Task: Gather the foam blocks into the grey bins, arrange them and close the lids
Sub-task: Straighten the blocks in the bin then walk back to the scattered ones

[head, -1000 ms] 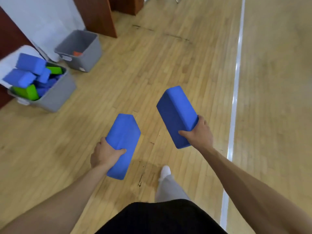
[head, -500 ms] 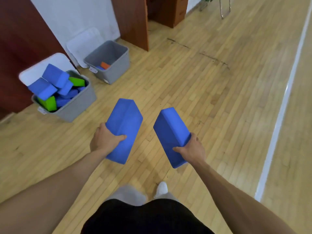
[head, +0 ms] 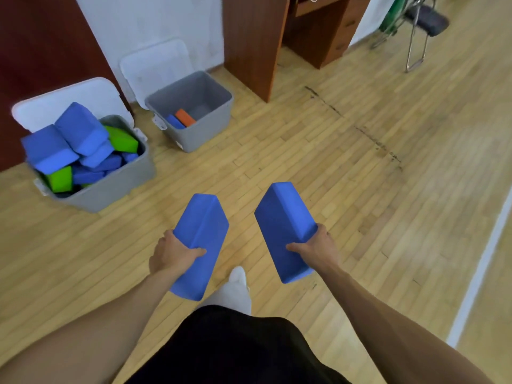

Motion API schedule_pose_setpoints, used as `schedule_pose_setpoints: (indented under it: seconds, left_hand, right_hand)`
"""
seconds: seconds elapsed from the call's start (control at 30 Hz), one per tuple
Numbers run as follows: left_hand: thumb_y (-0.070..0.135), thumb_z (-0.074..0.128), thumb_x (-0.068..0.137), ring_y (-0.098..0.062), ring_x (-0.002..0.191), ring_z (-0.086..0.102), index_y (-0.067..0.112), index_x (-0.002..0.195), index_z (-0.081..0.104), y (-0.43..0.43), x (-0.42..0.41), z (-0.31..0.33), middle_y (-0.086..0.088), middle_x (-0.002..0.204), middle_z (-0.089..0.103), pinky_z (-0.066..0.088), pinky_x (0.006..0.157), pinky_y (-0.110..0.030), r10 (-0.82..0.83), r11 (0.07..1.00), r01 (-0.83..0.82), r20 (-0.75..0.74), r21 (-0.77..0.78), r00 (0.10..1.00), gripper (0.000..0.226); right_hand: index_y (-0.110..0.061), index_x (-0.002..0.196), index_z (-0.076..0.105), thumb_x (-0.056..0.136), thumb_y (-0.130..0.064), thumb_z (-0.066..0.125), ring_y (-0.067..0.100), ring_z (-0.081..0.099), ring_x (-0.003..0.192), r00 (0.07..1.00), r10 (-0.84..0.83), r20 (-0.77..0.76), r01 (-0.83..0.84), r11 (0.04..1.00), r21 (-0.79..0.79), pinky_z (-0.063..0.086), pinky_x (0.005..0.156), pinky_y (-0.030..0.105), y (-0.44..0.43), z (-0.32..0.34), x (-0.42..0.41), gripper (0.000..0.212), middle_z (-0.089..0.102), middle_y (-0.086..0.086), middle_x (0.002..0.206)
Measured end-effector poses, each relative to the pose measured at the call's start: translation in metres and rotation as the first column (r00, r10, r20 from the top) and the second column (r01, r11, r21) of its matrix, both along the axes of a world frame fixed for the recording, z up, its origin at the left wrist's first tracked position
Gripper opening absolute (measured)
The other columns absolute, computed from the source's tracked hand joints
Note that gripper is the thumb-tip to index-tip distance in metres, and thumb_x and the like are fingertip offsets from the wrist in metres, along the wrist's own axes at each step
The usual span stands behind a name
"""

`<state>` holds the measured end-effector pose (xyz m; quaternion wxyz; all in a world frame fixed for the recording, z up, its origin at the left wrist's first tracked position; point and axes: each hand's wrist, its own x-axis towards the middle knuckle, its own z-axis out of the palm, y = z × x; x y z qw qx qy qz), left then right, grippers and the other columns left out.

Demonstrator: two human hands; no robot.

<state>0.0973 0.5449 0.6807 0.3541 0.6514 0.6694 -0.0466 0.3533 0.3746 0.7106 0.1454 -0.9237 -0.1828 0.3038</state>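
My left hand grips a blue foam block above the wooden floor. My right hand grips a second blue foam block beside it. Ahead on the left stands a grey bin heaped with several blue and green blocks. Farther back is a second grey bin, holding an orange block and a blue block at its bottom. A white lid leans behind the full bin, and another white lid behind the far bin.
A dark red wall panel and a wooden desk stand behind the bins. A folding chair is at the top right. A white floor line runs along the right. My foot shows below the blocks.
The bins have come closer and shifted towards the middle of the view as I walk. Both hands still hold their blue blocks, now nearer together.
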Motion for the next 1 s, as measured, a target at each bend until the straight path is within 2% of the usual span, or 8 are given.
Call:
schedule_pose_setpoints:
  seconds: [0.13,0.33,0.5,0.63,0.73,0.87,1.0]
  left_hand:
    - [0.05,0.08,0.06,-0.028,0.102,0.059,0.014,0.124,0.043,0.092,0.053,0.015,-0.003,0.116,0.057,0.049,0.082,-0.041,-0.018,0.999,0.018,0.003,0.041,1.0,0.082]
    - [0.054,0.078,0.058,-0.026,0.101,0.058,0.018,0.129,0.039,0.212,0.109,0.021,0.0,0.119,0.055,0.051,0.081,-0.042,0.083,0.995,-0.088,0.108,0.039,0.991,0.088]
    - [0.053,0.079,0.059,-0.027,0.103,0.058,0.017,0.124,0.042,0.309,0.145,0.002,-0.002,0.119,0.055,0.05,0.083,-0.043,0.086,0.996,-0.086,-0.001,0.023,0.996,0.084]
    - [0.051,0.08,0.061,-0.029,0.106,0.056,0.015,0.126,0.041,0.406,0.178,0.007,-0.004,0.121,0.054,0.048,0.08,-0.041,0.097,0.995,-0.097,-0.028,0.008,0.995,0.083]
    - [0.052,0.08,0.055,-0.029,0.104,0.057,0.017,0.122,0.044,0.484,0.201,0.02,-0.003,0.118,0.055,0.051,0.083,-0.044,0.137,0.99,-0.138,0.046,0.023,0.989,0.085]
    - [0.065,0.072,0.036,-0.026,0.098,0.06,0.021,0.115,0.049,0.571,0.214,0.026,0.002,0.11,0.059,0.054,0.079,-0.046,0.232,0.97,-0.238,0.122,0.038,0.965,0.093]
    - [0.066,0.072,0.036,-0.025,0.101,0.06,0.019,0.119,0.046,0.646,0.218,0.009,0.002,0.115,0.059,0.054,0.079,-0.046,0.324,0.945,-0.325,0.161,-0.016,0.932,0.098]
  right_hand:
    - [-0.016,0.139,0.032,0.063,-0.047,0.077,0.027,0.055,0.108,0.998,0.047,0.049,-0.049,0.998,0.036,0.05,0.086,0.044,0.098,0.018,0.056,0.093,0.051,0.004,0.124]
    - [-0.014,0.139,0.032,0.064,-0.045,0.077,0.03,0.053,0.112,0.996,0.053,0.072,-0.061,0.991,0.121,0.047,0.091,0.047,0.24,0.02,0.111,0.093,0.05,0.007,0.125]
    - [-0.013,0.141,0.03,0.063,-0.046,0.077,0.03,0.053,0.114,0.992,0.119,0.036,-0.122,0.988,0.095,0.048,0.091,0.045,0.36,-0.01,0.154,0.097,0.049,0.007,0.13]
    - [-0.012,0.139,0.032,0.063,-0.047,0.077,0.029,0.053,0.113,0.987,0.161,0.005,-0.161,0.985,0.068,0.048,0.091,0.045,0.465,-0.02,0.191,0.096,0.05,0.008,0.127]
    - [-0.012,0.139,0.032,0.066,-0.047,0.077,0.03,0.052,0.114,0.974,0.229,0.003,-0.229,0.973,0.044,0.047,0.091,0.043,0.544,-0.013,0.212,0.093,0.05,0.009,0.126]
    - [-0.01,0.139,0.031,0.067,-0.046,0.078,0.03,0.051,0.116,0.955,0.298,0.01,-0.298,0.954,0.033,0.047,0.092,0.044,0.641,-0.005,0.228,0.093,0.049,0.009,0.127]
    - [-0.01,0.138,0.031,0.066,-0.047,0.078,0.031,0.05,0.117,0.951,0.309,-0.015,-0.309,0.951,0.005,0.046,0.094,0.047,0.724,-0.02,0.233,0.094,0.047,0.01,0.128]
